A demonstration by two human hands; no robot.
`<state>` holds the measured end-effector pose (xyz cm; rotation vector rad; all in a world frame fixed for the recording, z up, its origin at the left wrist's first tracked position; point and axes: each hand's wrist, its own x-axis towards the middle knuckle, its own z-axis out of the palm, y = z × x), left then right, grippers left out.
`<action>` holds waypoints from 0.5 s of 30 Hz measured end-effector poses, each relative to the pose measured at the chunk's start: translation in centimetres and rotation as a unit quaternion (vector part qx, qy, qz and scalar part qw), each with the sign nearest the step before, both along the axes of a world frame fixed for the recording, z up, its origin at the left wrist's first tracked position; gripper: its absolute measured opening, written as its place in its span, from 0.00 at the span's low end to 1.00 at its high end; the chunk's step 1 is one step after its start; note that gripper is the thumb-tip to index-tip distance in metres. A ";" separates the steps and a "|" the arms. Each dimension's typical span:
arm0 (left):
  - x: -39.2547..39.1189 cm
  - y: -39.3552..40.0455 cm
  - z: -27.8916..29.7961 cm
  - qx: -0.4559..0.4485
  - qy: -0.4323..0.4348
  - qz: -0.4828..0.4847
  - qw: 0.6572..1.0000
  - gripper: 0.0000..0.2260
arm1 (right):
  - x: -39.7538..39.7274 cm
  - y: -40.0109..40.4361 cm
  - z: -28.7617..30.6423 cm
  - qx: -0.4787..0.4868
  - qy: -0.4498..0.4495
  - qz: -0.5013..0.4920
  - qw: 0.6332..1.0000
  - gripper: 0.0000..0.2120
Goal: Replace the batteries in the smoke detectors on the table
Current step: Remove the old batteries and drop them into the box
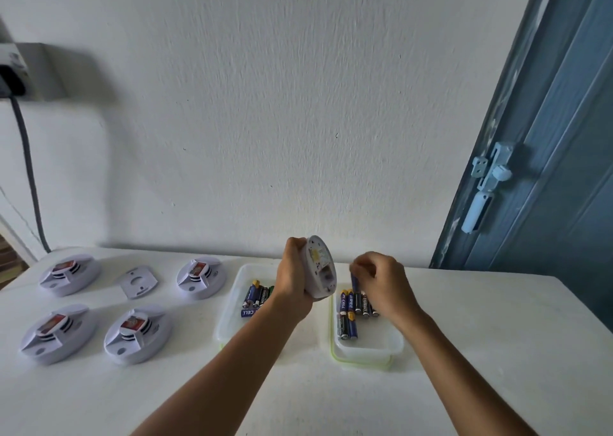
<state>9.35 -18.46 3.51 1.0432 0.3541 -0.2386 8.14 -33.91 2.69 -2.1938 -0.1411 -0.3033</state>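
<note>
My left hand (293,271) grips a white smoke detector (321,267) held on edge above the table, its open back side facing right. My right hand (381,281) pinches a blue battery (355,281) just above the right plastic tray (368,349), which holds several batteries (353,309). The left tray (229,306) also holds several batteries (257,298), partly hidden by my left forearm. Several more white smoke detectors lie on the left of the table, among them one at the front (137,334) and one behind it (200,278).
A detached white mounting plate (137,281) lies between the detectors. The white table (481,336) stands against a white wall. A blue door with a latch (487,186) is at the right. A power socket and cable (30,170) hang at the far left.
</note>
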 end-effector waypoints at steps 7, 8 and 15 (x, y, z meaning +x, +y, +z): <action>-0.5 0.0 -0.1 0.019 0.006 0.005 1.000 0.14 | 0.7 1.2 -0.9 -0.354 0.218 -0.009 0.910 0.08; -0.6 0.1 0.0 0.020 0.003 0.007 1.000 0.14 | 0.7 1.5 -1.1 -0.358 0.217 -0.007 0.908 0.11; -1.1 0.9 0.1 0.016 -0.018 -0.002 1.000 0.15 | 0.3 1.2 -1.3 -0.338 0.260 0.014 0.904 0.17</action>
